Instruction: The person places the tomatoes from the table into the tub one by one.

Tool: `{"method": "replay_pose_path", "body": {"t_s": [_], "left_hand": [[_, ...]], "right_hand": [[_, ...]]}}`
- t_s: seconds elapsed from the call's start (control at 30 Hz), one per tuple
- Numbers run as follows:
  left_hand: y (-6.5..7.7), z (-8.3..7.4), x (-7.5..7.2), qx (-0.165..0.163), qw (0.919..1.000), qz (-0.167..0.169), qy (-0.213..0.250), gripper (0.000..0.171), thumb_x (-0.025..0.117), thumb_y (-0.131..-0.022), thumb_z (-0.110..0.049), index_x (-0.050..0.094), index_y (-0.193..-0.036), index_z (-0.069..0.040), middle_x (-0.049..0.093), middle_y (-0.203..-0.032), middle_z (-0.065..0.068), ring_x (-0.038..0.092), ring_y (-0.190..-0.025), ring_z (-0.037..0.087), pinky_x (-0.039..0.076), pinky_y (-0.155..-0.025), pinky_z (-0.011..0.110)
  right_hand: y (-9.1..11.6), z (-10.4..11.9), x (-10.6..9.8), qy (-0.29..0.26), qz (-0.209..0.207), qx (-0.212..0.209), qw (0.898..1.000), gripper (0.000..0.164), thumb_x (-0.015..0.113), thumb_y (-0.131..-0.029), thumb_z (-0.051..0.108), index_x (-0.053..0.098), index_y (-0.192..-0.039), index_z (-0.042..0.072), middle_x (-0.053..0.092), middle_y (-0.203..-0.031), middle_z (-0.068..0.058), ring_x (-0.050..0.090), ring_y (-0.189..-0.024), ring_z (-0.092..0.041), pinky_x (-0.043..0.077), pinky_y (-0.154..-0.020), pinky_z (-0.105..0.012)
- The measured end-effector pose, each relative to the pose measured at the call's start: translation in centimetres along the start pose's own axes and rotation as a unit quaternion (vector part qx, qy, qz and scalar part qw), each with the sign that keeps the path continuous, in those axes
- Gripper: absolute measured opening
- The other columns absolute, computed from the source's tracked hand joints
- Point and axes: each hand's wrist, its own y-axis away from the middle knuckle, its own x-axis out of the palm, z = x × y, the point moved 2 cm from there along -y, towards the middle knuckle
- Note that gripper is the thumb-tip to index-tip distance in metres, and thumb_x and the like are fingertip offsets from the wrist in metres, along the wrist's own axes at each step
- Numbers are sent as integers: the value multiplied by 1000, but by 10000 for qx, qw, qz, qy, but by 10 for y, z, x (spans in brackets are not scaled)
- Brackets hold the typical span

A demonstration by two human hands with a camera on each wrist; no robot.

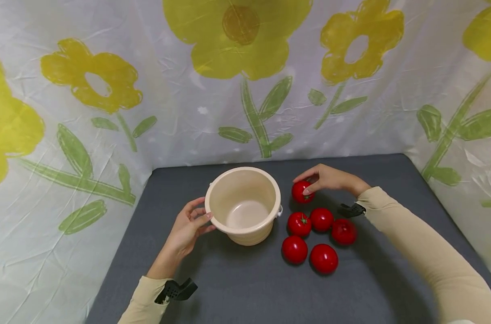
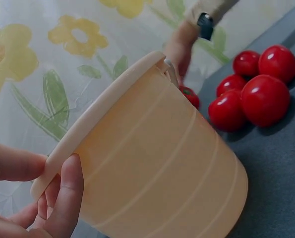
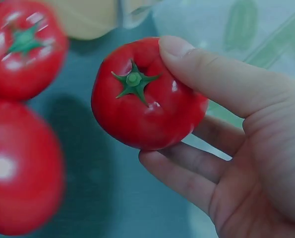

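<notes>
A cream bucket (image 1: 249, 231) stands on the dark table, its inside bare in the head view. My left hand (image 1: 185, 229) pinches its rim at the left side, thumb on one face and fingers on the other, as the left wrist view shows close up. To the right of the bucket, my right hand (image 1: 328, 177) holds a red tomato (image 3: 137, 106) between thumb and fingers. Its green star-shaped stem faces the right wrist camera. Several more red tomatoes (image 1: 295, 249) lie grouped on the table just in front of that hand.
The dark grey cloth (image 1: 245, 288) covers the table. White curtain (image 1: 180, 112) printed with yellow flowers hangs behind and along both sides. A white handle joint (image 1: 279, 210) sticks out on the bucket's right side, facing the tomatoes.
</notes>
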Motion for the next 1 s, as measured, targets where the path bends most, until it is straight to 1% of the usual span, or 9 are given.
{"method": "replay_pose_path", "body": {"t_s": [0.07, 0.17, 0.3, 0.4, 0.57, 0.7, 0.83, 0.9, 1.0], "left_hand": [[0, 0, 0, -4, 10000, 5, 16, 62, 59, -94, 5, 29, -148, -3, 56, -98, -2, 66, -77, 6, 61, -72, 24], [0, 0, 0, -7, 10000, 0, 43, 62, 59, -94, 5, 29, -148, -3, 57, -97, -3, 66, -76, 6, 61, -72, 24], [0, -1, 0, -19, 10000, -18, 52, 62, 59, -94, 5, 29, -148, -3, 57, -96, -3, 67, -74, 6, 61, -71, 24], [-1, 0, 1, -38, 10000, -31, 80, 62, 58, -94, 5, 29, -148, -4, 57, -96, -2, 67, -74, 7, 61, -70, 25], [-1, 0, 1, -53, 9998, -39, 172, 60, 57, -94, 6, 30, -147, -4, 58, -95, -1, 66, -74, 8, 61, -69, 25], [-1, 0, 1, -51, 9999, -17, 153, 61, 59, -94, 4, 30, -148, -4, 58, -94, -3, 67, -73, 7, 61, -70, 25], [1, 0, 1, -57, 9999, -22, 134, 62, 60, -94, 3, 30, -148, -5, 59, -96, -2, 67, -73, 7, 61, -71, 25], [1, 0, 1, -55, 9999, -40, 148, 62, 59, -94, 4, 30, -148, -5, 59, -97, -1, 67, -73, 7, 61, -70, 25], [1, 0, 2, -47, 9999, -40, 160, 61, 57, -94, 5, 30, -148, -5, 58, -97, 0, 67, -73, 7, 61, -70, 24]], "right_hand": [[1, 13, -10, 16, -54, 1, 10000, 51, 77, -86, 20, 62, -132, 7, 65, -131, -16, 65, -115, -27, 58, -87, -28], [2, 32, -24, 51, -157, 137, 9998, 52, 78, -86, 22, 62, -134, 9, 64, -133, -15, 63, -118, -29, 58, -86, -31], [1, 51, -37, 175, -299, 170, 9993, 52, 78, -86, 21, 62, -134, 10, 63, -135, -14, 60, -122, -31, 58, -85, -30], [-1, 64, -44, 246, -404, 1, 9989, 50, 77, -86, 17, 62, -133, 9, 64, -134, -15, 61, -121, -32, 58, -84, -29], [-4, 87, -52, 305, -501, -177, 9981, 49, 77, -86, 15, 63, -132, 10, 67, -129, -14, 63, -116, -29, 58, -82, -29], [-9, 100, -54, 327, -509, -151, 9981, 49, 78, -85, 16, 64, -132, 12, 66, -130, -12, 64, -115, -27, 58, -82, -31], [-16, 113, -50, 317, -439, -159, 9984, 50, 79, -84, 19, 64, -132, 15, 67, -129, -8, 64, -113, -24, 58, -82, -32], [-21, 119, -46, 338, -359, -279, 9984, 51, 79, -85, 20, 64, -133, 15, 68, -128, -7, 64, -113, -23, 59, -83, -33], [-28, 125, -39, 407, -276, -465, 9977, 50, 80, -84, 21, 65, -132, 18, 68, -128, -5, 65, -114, -22, 59, -84, -34]]}}
